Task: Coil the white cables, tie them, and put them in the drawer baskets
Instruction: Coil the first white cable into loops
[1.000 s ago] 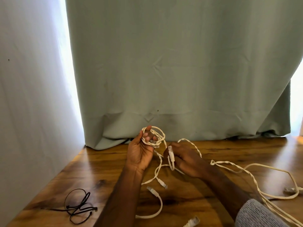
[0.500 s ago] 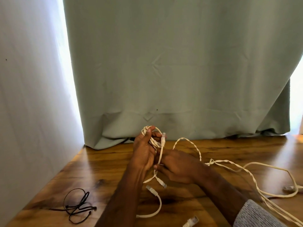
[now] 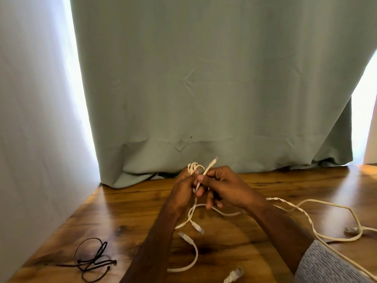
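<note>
My left hand [image 3: 183, 190] grips a small coil of white cable [image 3: 193, 167] above the wooden table [image 3: 126, 217], its loops showing over my fingers. My right hand [image 3: 222, 185] pinches the free end of that cable [image 3: 208, 170], which sticks up with its clear plug at the tip. More white cable [image 3: 306, 217] trails away to the right across the table. Another loose white cable [image 3: 192, 254] with a plug lies below my hands. No drawer or basket is in view.
A bundle of black ties [image 3: 93, 260] lies at the table's front left. A grey-green curtain [image 3: 204, 88] hangs down to the table's back edge. A white wall [image 3: 36, 119] closes the left side. Other plug ends [image 3: 234, 274] lie near the front edge.
My right hand has risen and brought the cable's plug end up beside the coil, so it now points up above my fingers. My left hand has kept hold of the coil.
</note>
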